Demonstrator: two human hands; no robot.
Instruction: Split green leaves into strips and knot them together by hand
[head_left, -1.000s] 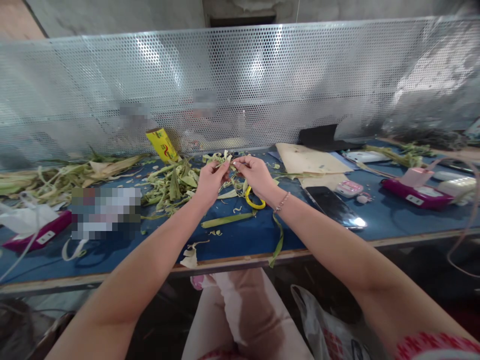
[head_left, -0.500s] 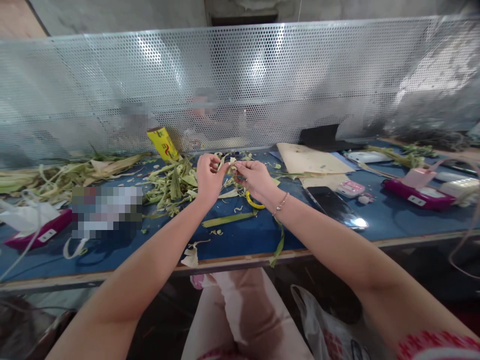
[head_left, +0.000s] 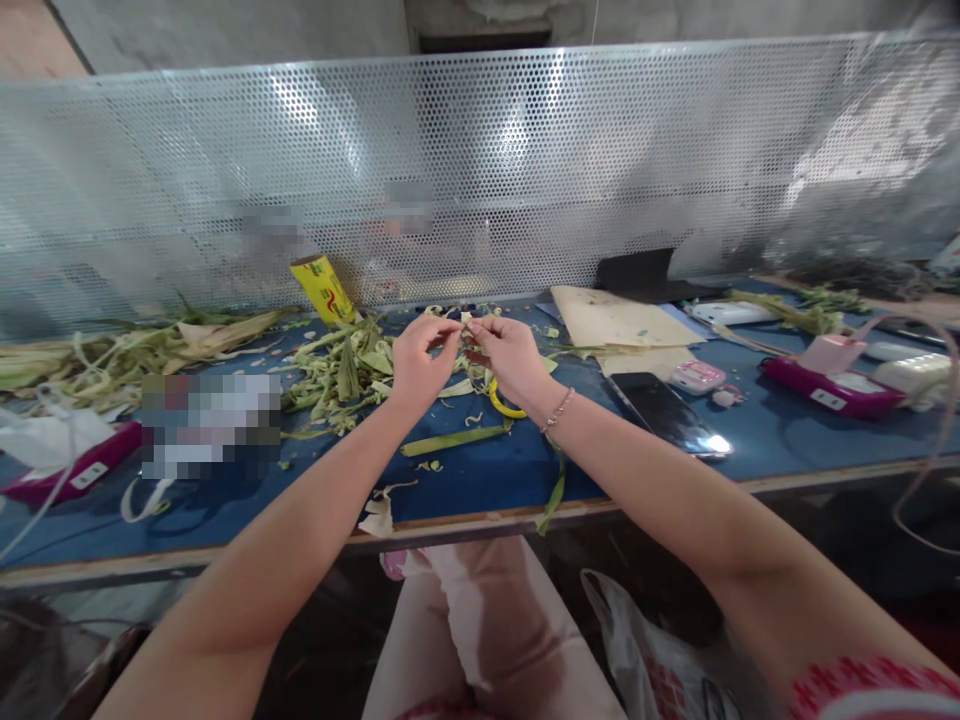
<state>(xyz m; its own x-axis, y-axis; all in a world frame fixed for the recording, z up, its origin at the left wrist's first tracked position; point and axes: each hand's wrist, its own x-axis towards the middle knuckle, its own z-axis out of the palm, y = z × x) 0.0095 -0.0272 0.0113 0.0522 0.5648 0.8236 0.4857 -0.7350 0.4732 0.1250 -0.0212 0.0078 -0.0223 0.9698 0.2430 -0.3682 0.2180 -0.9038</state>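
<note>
Over the middle of the blue table, my left hand [head_left: 421, 358] and my right hand [head_left: 514, 362] meet at the fingertips. Between them they pinch a small pale-green husk piece [head_left: 466, 320], partly hidden by the fingers. A yellow ring-shaped object [head_left: 505, 402] lies under my right wrist. Left of my left hand is a pile of green husk pieces [head_left: 349, 375]. One flat green strip [head_left: 454, 439] rests on the table in front of my hands.
A yellow can [head_left: 324, 290] leans near the perforated metal screen [head_left: 510, 130]. To the right are a black phone [head_left: 664, 412], a pink case [head_left: 697, 377], cardboard [head_left: 604, 318] and a magenta power strip [head_left: 832, 390]. Long husks [head_left: 217, 340] lie at the left.
My left fingers have closed in toward my right fingertips, and less of the husk piece shows between them. The view has shifted very slightly.
</note>
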